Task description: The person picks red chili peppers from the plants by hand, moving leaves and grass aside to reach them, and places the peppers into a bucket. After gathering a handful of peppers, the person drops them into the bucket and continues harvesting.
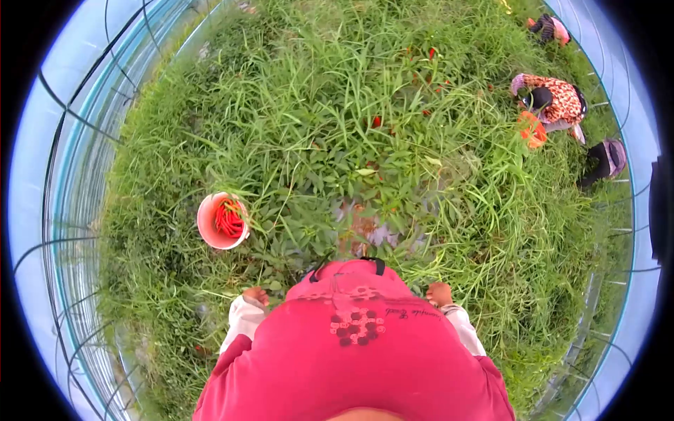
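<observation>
Weedy green growth [295,98] fills the ground, ringed by pale blue-white sheeting [56,161] with thin dark curved lines, its outer parts cut off by the black rim of the view. Nearest, a pink-red top [358,337] hides whatever lies directly beneath the wearer, including the feet. The left hand [255,296] is on the wearer's side of the bucket [223,221], slightly to its right, fingers seemingly curled; the right hand [440,294] is well to the bucket's right, also loosely bent. Both are too small, and partly turned away, to tell whether they pinch anything. Long red peppers [229,219] lie heaped inside the bucket; its depth and lower layers are hidden, and grass blades overlap its right rim. Right of the bucket, leaves partly cover a patch of brown and greyish ground [363,228]. Farther off and to the bucket's right, red spots [377,121] show among leaves, probably peppers. Beyond, far right of the bucket, a stooping person [562,102] is beside an orange container [532,130], contents unclear; two more people [612,158] [550,29] are only partly discernible.
</observation>
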Action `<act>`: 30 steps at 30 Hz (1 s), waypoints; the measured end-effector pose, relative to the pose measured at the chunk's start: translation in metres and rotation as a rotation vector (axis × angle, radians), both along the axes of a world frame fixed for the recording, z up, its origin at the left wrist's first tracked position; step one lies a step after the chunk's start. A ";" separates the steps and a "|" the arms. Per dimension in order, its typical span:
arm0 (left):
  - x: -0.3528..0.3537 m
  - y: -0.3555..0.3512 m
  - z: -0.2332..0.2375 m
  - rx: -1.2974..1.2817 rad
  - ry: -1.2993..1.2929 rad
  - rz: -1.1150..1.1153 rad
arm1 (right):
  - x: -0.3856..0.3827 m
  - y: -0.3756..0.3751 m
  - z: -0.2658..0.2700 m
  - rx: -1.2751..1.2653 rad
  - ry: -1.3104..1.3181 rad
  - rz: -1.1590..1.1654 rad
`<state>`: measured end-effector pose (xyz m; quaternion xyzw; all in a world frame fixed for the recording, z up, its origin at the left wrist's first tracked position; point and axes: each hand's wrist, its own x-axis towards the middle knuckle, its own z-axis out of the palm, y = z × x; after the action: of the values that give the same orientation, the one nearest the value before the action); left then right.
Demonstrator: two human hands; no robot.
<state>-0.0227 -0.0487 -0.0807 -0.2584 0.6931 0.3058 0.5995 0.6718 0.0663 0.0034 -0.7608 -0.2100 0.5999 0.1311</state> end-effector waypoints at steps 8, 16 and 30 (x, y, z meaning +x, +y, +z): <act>0.002 0.050 0.047 0.249 0.289 -0.005 | -0.115 0.115 0.033 0.059 -0.160 0.655; -0.009 0.017 0.028 0.060 0.266 0.027 | -0.191 0.196 0.054 0.305 -0.212 0.903; 0.078 0.067 0.064 0.036 0.273 -0.092 | -0.178 0.252 0.014 0.334 -0.176 1.144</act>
<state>0.0551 0.0181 -0.0166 -0.1716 0.7736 0.3228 0.5176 0.4940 0.3186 0.0173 -0.5428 -0.6876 0.4690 -0.1125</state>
